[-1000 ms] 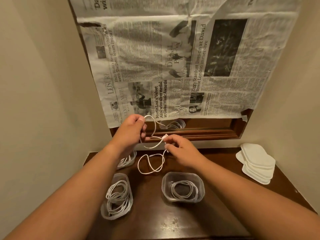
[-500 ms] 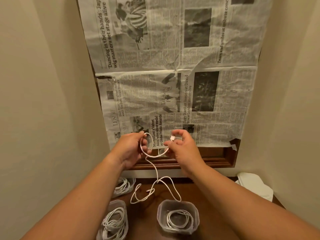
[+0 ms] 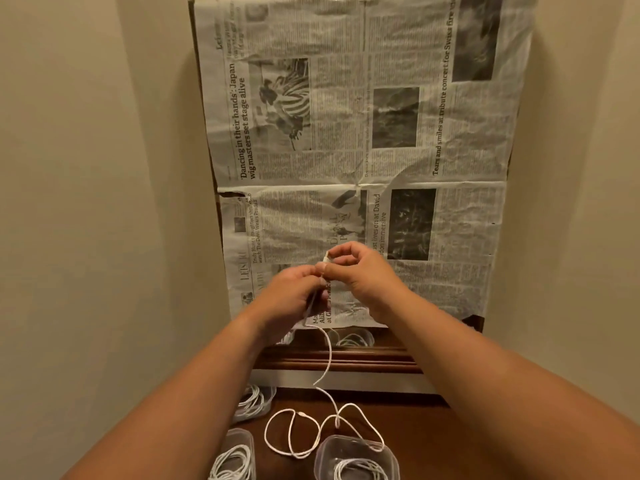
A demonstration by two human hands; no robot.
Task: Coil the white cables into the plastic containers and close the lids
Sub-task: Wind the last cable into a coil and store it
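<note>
Head view: the white cable [image 3: 329, 358] runs nearly straight up and down through the middle of the frame, its long axis from 12 to 6 o'clock. Its top end is a small white plug that points up, toward 12 o'clock. The right hand [image 3: 363, 275] pinches the cable just below that plug between thumb and forefinger. The left hand [image 3: 292, 299] touches the right at its 8 o'clock side. Its fingers are curled round the next stretch of cable, though motion blur hides the exact grip.

Below the left hand the cable hangs free down to the dark wooden worktop [image 3: 436, 431]. There its slack lies in two or three loose, uneven loops at 6 o'clock in the frame. The cable is thin, round and plain white.

One loop lies across the far rim of the right container [image 3: 356, 448], a clear plastic tub that holds a coiled white cable. At its 9 o'clock stands the left container [image 3: 239, 448], also with a coil inside. The far container [image 3: 258, 401], at 11 o'clock from the loops, holds another coil.

Both forearms reach in from 5 and 7 o'clock and cover much of the worktop's near part. Behind the hands, creased newspaper [image 3: 346, 133] covers a board in a wooden frame [image 3: 346, 356] between cream walls.
</note>
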